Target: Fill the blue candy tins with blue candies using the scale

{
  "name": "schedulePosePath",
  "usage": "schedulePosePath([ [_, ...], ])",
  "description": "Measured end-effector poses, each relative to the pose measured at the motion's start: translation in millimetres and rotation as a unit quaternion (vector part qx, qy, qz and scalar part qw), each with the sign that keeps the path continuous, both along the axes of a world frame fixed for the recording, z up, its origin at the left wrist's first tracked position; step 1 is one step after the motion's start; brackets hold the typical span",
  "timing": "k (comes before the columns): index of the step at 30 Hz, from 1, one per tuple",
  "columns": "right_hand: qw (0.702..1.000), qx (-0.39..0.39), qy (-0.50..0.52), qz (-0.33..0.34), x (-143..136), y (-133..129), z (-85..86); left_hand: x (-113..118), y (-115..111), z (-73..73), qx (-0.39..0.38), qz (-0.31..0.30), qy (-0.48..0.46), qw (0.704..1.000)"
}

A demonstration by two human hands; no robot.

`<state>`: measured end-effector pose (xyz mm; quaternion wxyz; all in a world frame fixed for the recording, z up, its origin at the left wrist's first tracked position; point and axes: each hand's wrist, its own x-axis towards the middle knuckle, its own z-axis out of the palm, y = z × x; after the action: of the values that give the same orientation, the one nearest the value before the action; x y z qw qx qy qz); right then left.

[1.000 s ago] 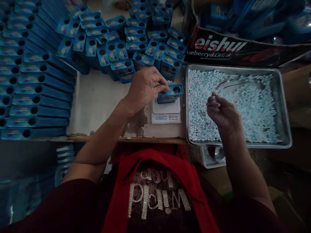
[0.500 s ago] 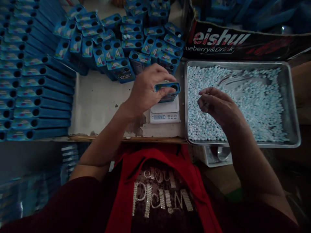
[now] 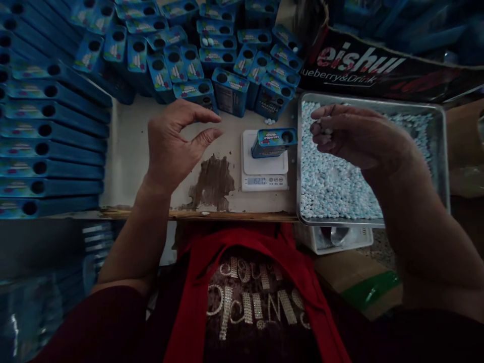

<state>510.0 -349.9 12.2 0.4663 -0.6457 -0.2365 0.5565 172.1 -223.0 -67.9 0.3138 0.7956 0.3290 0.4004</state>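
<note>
A blue candy box (image 3: 273, 145) with a round hole in its top stands on the white digital scale (image 3: 264, 183). To the left of it, my left hand (image 3: 176, 136) hovers over the table, thumb and fingers apart, holding nothing. My right hand (image 3: 355, 132) is above the metal tray (image 3: 302, 161), its fingertips pinched on a few small white candies (image 3: 325, 127). Beneath it the tray holds a spread of pale blue and white candies (image 3: 336, 191). A few loose candies (image 3: 269, 121) lie on the table behind the scale.
Rows of blue boxes (image 3: 56, 151) line the left side, and more boxes (image 3: 230, 93) are crowded at the back. A black printed carton (image 3: 363, 65) stands behind the tray. Below the tray sits a white basket (image 3: 321, 242) with a metal scoop.
My left hand has let go of the box on the scale and moved left. My right hand has risen slightly. The scale's displayed figure has changed.
</note>
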Motion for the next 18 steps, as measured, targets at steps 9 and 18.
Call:
schedulePosePath([
  [9, 0.999, -0.019, -0.029, -0.008, -0.3, 3.5, 2.4, -5.0, 5.4, -9.7, -0.033, -0.048, -0.014, 0.998],
  [18, 0.991, 0.059, -0.098, 0.068, -11.2, 3.3, -8.0, 13.2, -5.9, -12.8, -0.049, -0.070, -0.044, 0.995],
])
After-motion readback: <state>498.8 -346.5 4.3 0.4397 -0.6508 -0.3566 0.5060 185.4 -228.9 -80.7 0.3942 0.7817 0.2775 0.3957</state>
